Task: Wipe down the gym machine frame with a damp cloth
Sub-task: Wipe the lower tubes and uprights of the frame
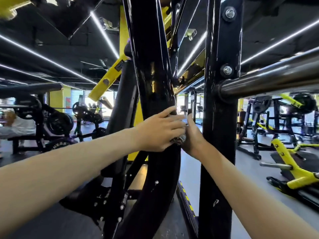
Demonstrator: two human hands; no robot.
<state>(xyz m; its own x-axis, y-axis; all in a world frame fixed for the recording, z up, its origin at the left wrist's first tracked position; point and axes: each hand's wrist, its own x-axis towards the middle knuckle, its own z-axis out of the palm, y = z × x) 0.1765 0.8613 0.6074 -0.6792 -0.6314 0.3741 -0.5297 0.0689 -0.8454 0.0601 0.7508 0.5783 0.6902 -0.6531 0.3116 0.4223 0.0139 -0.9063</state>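
Gym plate (59,144) reads "NESS"; left hand (160,131) grips cloth (180,138) against frame (153,75), right hand (192,137) fingers' hold unclear.

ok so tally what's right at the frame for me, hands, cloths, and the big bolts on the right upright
hands: 2, left hand and right hand
cloth: 1
bolts on the right upright: 2, upper bolt and lower bolt
total: 5

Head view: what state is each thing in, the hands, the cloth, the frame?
left hand: curled over the cloth, pressing it on the frame
right hand: beside the frame, at the cloth; grip hidden
cloth: bunched between the hands, mostly covered
frame: black, glossy, scuffed
bar: bare, horizontal
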